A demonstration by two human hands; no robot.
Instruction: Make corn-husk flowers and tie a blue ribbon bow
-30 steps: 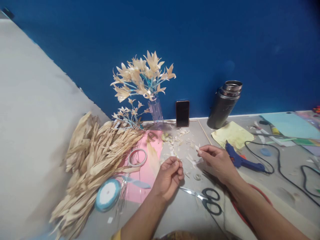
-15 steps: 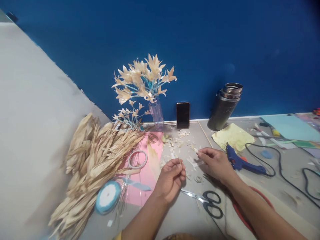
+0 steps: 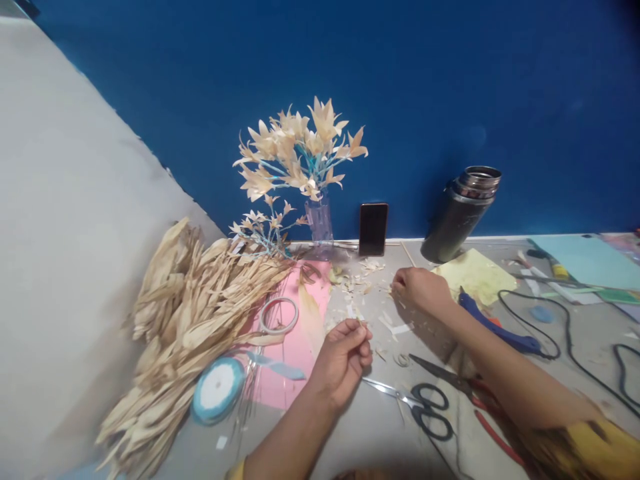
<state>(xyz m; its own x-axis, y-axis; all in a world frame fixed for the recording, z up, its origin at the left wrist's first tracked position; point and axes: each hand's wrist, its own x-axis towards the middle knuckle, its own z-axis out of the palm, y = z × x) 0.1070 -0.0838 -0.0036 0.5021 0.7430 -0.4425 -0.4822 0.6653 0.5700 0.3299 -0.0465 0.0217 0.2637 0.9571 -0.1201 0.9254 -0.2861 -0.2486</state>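
Pale sliver (image 3: 359, 321) pinched in the left hand (image 3: 345, 360)

The left hand is raised over the worktop (image 3: 345, 437), its grip closed, thumb against fingers, with what looks like the pale sliver just showing at the tips. Most of it is hidden. The right hand (image 3: 423, 290) is farther forward, fingers curled down near the pale scraps (image 3: 371, 266); whether that grip is clamped on anything, I cannot tell.

The sliver looks much like the dried husks (image 3: 215, 300) heaped on the left. Judging by that, it should be nearly weightless, papery, rather stiff along the grain and apt to split or crack if bent sharply. Smooth faces may slide a little between dry fingers. A light pinch near one end seems best, along the fibres, leaving the thin edges uncrushed.

The scissors (image 3: 431, 408) lie just beside the left wrist, and a red-handled tool (image 3: 443, 373) lies partly under the right forearm. The blue glue gun (image 3: 500, 333) is beyond that forearm. A ribbon roll (image 3: 219, 390) sits near the husks, and pale flowers (image 3: 300, 150) stand in a clear vase (image 3: 320, 223) by the wall.
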